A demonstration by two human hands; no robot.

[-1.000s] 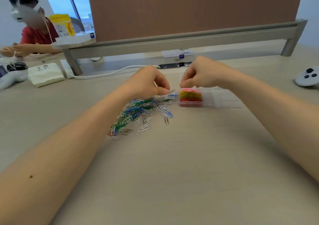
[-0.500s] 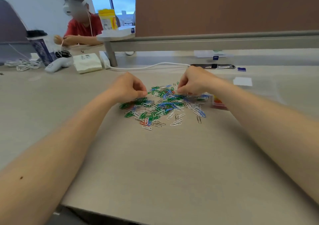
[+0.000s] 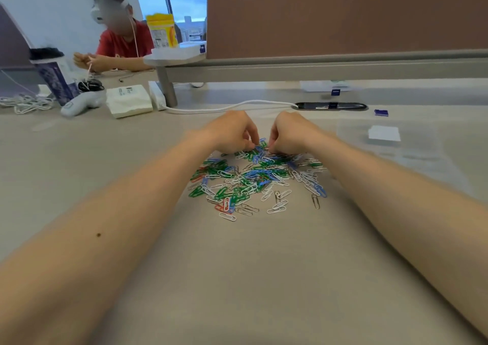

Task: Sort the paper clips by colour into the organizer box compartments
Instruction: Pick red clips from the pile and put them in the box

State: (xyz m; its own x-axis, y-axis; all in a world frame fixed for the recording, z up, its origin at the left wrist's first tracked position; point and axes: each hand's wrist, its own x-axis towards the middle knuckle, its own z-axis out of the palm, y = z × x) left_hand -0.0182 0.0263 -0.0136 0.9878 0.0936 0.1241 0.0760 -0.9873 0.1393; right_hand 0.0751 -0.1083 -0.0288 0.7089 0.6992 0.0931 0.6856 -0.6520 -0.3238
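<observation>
The left hand (image 3: 232,133) hovered at the far edge of a loose pile of clips (image 3: 253,180) on a matte beige table (image 3: 237,278). Its fingers curled down, thumb near fingertips; whether they pinched a clip could not be told. The clips were thin bent wire in green, blue, white, red and bare metal. They were probably light, stiff, slippery and tangle-prone, best nipped at a rounded end. The right hand (image 3: 290,133) mirrored the left, equally unclear. Further right lay a blurred clear plastic box (image 3: 412,154).
</observation>
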